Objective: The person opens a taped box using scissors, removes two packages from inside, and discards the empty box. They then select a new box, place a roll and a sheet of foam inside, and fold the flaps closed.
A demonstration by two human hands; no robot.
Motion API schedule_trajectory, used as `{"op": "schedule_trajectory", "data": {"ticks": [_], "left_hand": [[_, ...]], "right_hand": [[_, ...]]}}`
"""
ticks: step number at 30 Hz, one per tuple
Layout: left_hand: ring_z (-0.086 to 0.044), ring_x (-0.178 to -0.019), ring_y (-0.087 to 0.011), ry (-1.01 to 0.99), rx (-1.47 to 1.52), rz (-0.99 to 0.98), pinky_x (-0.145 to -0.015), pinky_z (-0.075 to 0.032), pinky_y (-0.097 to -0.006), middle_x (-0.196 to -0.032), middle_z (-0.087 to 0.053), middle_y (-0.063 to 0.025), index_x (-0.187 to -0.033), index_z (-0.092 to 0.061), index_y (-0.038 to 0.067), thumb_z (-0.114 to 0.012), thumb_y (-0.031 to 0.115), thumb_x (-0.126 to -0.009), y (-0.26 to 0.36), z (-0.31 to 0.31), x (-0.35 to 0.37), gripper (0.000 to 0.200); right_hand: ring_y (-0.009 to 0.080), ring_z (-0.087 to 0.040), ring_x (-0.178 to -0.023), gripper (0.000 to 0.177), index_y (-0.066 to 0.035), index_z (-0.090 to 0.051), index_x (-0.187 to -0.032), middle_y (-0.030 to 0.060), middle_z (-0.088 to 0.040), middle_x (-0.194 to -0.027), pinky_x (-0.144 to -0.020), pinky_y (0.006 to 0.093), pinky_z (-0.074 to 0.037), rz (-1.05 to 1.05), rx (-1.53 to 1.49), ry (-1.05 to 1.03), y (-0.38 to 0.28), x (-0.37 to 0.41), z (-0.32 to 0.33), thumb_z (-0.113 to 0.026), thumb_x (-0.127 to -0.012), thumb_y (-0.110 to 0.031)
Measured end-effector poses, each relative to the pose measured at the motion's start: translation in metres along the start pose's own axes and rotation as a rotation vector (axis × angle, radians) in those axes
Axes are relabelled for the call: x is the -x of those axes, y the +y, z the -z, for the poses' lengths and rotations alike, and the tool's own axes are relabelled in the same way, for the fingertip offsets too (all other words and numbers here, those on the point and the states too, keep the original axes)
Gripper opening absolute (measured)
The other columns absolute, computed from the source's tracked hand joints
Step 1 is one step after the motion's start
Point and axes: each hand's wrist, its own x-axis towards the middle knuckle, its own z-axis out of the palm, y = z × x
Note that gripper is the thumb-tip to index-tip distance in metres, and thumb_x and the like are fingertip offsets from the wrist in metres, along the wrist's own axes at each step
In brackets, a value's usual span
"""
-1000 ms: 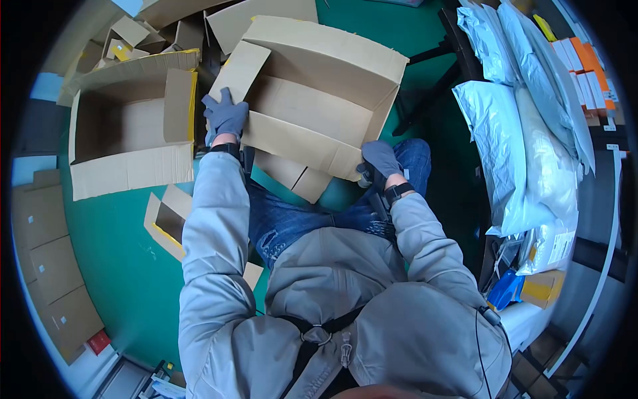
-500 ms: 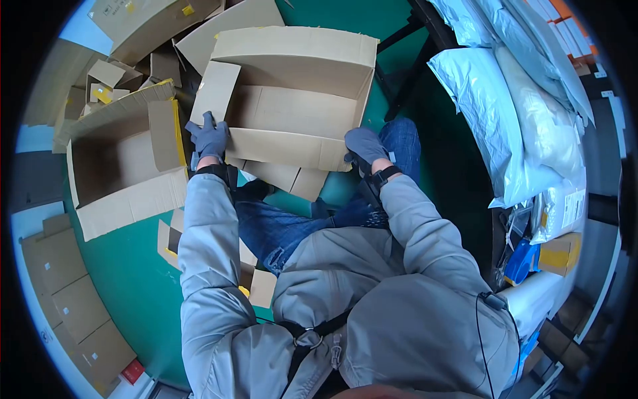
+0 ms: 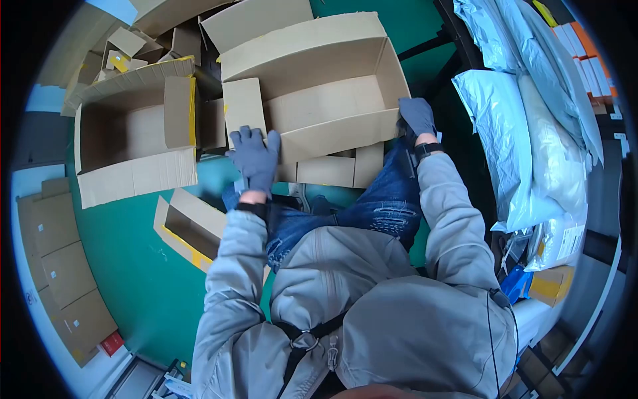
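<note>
A large open cardboard box (image 3: 325, 138) stands in front of me, its flaps folded outward and its inside bare. My left hand (image 3: 254, 158), in a grey glove, lies with fingers spread on the box's near left corner, over the edge of the left flap. At the near right corner, my right hand (image 3: 417, 118), also gloved, is closed on the box edge; its fingertips are partly hidden. Below the near wall, another cardboard piece with panels (image 3: 325, 171) shows above my legs.
A second open box (image 3: 136, 176) with yellow tape stands at left, and a smaller one (image 3: 189, 229) lies nearer me on the green floor (image 3: 126, 266). Boxes crowd the upper left. Plastic mailer bags (image 3: 495, 146) are piled at right beside a blue tape dispenser (image 3: 516, 284).
The large box and both hands have shifted up and right in view. My left hand has come from the box's left side to its near left corner. The small box shows more fully.
</note>
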Motion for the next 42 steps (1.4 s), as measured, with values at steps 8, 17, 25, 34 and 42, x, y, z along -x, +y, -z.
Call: {"op": "schedule_trajectory", "data": {"ticks": [8, 17, 25, 34, 42], "left_hand": [[-0.052, -0.136, -0.0427, 0.314, 0.230, -0.088, -0.101, -0.045, -0.0668, -0.149, -0.055, -0.0240, -0.138, -0.065, 0.008, -0.066, 0.058, -0.094, -0.012, -0.015, 0.009, 0.067], [-0.039, -0.148, -0.0433, 0.083, -0.114, 0.034, -0.105, -0.041, -0.0705, -0.165, -0.040, -0.0191, -0.155, -0.047, 0.009, -0.077, 0.055, -0.085, 0.016, 0.022, -0.079, 0.089], [-0.048, -0.145, -0.0416, 0.020, 0.013, 0.144, -0.106, -0.049, -0.0615, -0.158, -0.050, -0.0203, -0.159, -0.045, 0.004, -0.084, 0.045, -0.081, -0.013, -0.007, -0.120, 0.096], [-0.068, -0.126, -0.0361, -0.063, 0.520, 0.126, -0.101, -0.057, -0.0431, -0.146, -0.065, -0.0177, -0.150, -0.060, 0.008, -0.068, 0.025, -0.097, -0.179, 0.003, -0.090, 0.056], [-0.062, -0.133, -0.0406, -0.289, 0.513, 0.266, -0.104, -0.053, -0.0471, -0.144, -0.066, -0.0208, -0.150, -0.060, 0.009, -0.061, 0.038, -0.104, -0.126, -0.085, -0.048, 0.055]], "right_hand": [[0.0479, -0.070, -0.107, 0.040, -0.001, -0.078, -0.103, 0.0285, -0.074, -0.111, -0.094, 0.0532, -0.056, -0.213, -0.268, 0.066, 0.025, -0.002, -0.011, -0.056, -0.095, -0.033], [0.0480, -0.070, -0.106, 0.045, 0.001, -0.078, -0.102, 0.0293, -0.074, -0.108, -0.093, 0.0517, -0.056, -0.187, -0.254, -0.050, 0.015, 0.033, -0.023, -0.053, -0.096, -0.036], [0.0453, -0.073, -0.099, 0.048, 0.004, -0.076, -0.102, 0.0294, -0.075, -0.101, -0.088, 0.0495, -0.056, -0.291, -0.327, -0.004, 0.001, 0.043, -0.002, -0.055, -0.096, -0.038], [0.0466, -0.070, -0.105, 0.047, 0.005, -0.077, -0.103, 0.0307, -0.074, -0.110, -0.093, 0.0518, -0.055, -0.513, -0.539, 0.033, 0.036, 0.035, -0.018, -0.055, -0.097, -0.037], [0.0460, -0.071, -0.104, 0.044, 0.001, -0.074, -0.108, 0.0289, -0.074, -0.111, -0.093, 0.0535, -0.054, -0.559, -0.549, 0.190, -0.014, 0.067, 0.031, -0.052, -0.100, -0.036]]}}
